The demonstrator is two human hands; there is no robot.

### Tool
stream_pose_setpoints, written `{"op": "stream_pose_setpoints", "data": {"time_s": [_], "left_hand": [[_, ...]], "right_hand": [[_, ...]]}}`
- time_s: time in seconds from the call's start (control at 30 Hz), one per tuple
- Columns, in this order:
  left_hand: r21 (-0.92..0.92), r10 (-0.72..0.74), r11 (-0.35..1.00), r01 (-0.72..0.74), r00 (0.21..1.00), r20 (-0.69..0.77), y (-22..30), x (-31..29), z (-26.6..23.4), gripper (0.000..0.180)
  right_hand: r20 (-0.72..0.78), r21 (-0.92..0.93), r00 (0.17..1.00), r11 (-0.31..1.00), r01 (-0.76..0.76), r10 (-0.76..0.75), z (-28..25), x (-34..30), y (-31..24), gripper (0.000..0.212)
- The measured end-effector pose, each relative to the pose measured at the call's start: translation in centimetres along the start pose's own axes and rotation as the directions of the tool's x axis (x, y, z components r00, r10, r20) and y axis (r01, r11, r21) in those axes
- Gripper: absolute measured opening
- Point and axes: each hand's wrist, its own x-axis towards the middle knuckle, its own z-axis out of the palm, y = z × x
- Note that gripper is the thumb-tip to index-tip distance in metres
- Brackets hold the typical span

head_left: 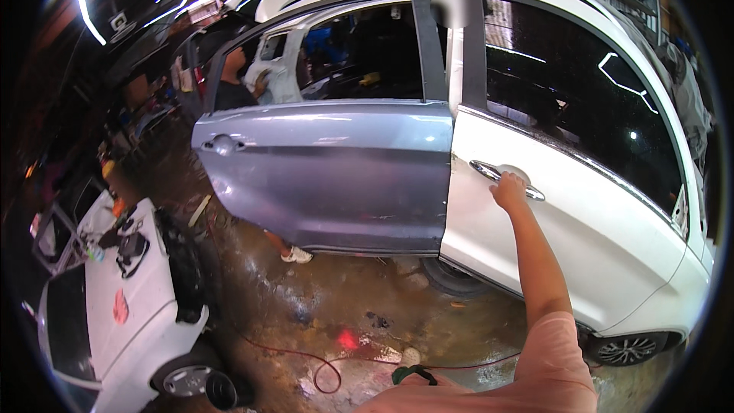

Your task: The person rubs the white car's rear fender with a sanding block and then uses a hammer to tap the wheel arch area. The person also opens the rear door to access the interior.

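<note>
My right hand (511, 190) reaches out and is closed around the chrome door handle (486, 170) of a white car door (566, 222). That door has a dark window (573, 84) with a chrome strip below it. Beside it, to the left, is a grey-blue car door (329, 176) with dark window framing. It has a handle recess (222, 144) near its far left edge, and its window opening shows a dark interior. My left hand is not in view.
Another person (233, 84) is partly hidden behind the grey-blue door; a shoe (297, 255) shows below it. At lower left stands a white car (122, 291) with items on top. A red hose (329, 367) runs over the stained, wet-looking floor (306, 298).
</note>
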Motion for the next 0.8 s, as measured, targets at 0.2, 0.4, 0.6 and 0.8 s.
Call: {"op": "stream_pose_setpoints", "data": {"time_s": [0.2,0.4,0.6,0.8], "left_hand": [[0.112,0.057,0.992,-0.066,0.995,0.078,9.7,7.3,-4.3,0.064],[0.214,0.140,0.960,-0.183,0.969,0.203,16.5,14.5,-6.6,0.063],[0.346,0.165,0.884,-0.313,0.903,0.397,20.8,20.9,-8.4,0.062],[0.523,0.187,0.676,-0.519,0.807,0.560,21.8,30.4,-14.8,0.061]], "right_hand": [[0.070,-0.101,0.977,0.975,-0.196,0.203,3.0,4.2,-2.6,0.052],[-0.018,-0.137,0.991,0.981,-0.134,0.133,4.6,3.8,-1.5,0.051],[-0.163,-0.119,0.981,0.985,-0.126,0.106,4.2,-0.9,-3.3,0.031],[-0.302,-0.090,0.953,0.996,-0.003,-0.024,0.7,-13.4,-9.5,0.021]]}}
